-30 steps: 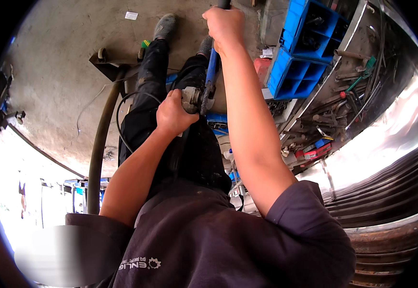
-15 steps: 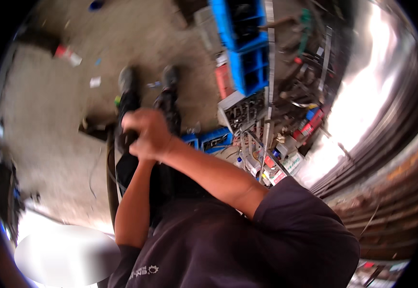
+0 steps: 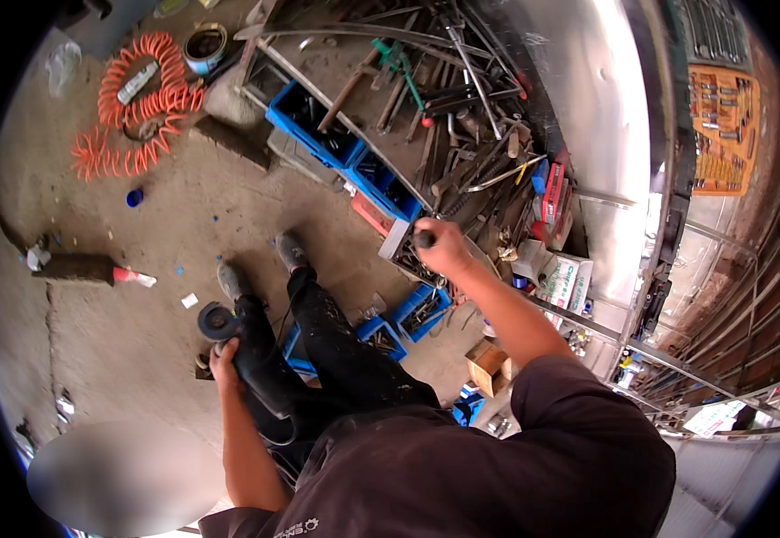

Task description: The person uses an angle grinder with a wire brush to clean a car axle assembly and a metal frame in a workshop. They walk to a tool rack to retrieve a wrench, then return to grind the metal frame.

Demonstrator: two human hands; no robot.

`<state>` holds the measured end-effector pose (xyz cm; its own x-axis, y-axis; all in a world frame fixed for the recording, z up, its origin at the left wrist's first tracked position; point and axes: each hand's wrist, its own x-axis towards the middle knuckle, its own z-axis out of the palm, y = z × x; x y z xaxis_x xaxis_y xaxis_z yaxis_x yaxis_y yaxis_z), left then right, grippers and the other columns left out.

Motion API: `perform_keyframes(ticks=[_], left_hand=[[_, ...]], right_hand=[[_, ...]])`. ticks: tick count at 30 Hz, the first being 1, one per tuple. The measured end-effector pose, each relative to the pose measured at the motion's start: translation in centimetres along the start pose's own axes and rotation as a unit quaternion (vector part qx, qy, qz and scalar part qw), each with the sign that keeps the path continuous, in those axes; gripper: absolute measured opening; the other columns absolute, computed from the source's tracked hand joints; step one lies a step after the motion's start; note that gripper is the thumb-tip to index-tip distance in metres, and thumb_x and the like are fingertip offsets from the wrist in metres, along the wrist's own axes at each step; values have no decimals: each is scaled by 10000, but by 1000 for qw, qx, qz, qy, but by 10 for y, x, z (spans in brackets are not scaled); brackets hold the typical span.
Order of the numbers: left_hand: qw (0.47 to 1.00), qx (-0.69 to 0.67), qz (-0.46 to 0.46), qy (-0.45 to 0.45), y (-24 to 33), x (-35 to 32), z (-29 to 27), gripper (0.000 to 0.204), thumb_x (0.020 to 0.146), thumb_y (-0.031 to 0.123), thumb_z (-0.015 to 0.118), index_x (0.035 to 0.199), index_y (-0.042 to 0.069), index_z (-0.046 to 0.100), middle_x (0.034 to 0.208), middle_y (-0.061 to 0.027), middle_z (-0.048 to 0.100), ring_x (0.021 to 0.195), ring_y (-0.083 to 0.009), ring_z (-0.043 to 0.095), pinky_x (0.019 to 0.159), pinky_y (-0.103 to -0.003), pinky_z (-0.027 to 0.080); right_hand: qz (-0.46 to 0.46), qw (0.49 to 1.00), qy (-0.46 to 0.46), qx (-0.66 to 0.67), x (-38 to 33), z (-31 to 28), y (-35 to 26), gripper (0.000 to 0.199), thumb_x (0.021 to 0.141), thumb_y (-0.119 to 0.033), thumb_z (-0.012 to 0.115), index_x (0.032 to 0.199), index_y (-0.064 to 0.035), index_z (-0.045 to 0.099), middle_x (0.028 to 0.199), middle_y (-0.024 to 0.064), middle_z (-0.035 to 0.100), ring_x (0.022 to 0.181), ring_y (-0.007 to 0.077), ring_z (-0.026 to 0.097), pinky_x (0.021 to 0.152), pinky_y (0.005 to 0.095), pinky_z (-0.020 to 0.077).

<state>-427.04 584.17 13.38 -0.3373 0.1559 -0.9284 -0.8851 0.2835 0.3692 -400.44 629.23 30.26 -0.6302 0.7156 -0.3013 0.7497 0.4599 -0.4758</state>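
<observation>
Left hand [image 3: 222, 357] clamped on black angle grinder with round disc [image 3: 248, 345], low beside left knee. Likely heavy, rigid; grip body, away from disc. Right hand [image 3: 442, 248] closed on dark handle [image 3: 423, 239], far across knee from grinder.

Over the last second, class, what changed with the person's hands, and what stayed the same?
The right hand left the black angle grinder and reached out to the grey tray of small metal parts, gripping a dark handle. The left hand still holds the grinder, now lowered beside the leg.
</observation>
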Motion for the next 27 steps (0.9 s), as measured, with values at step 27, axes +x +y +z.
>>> perform_keyframes(ticks=[27], left_hand=[[989,109,25,-101,6,-124,172,556,750,70,864,1241,-41,627,1053,-138,729,862,-269,737,805,-404,627]], right_hand=[[181,940,-289,-19,-149,-1,145,430,933,-372,693,1189,-26,707,1199,286,706,1165,458,656,1016,518,517]])
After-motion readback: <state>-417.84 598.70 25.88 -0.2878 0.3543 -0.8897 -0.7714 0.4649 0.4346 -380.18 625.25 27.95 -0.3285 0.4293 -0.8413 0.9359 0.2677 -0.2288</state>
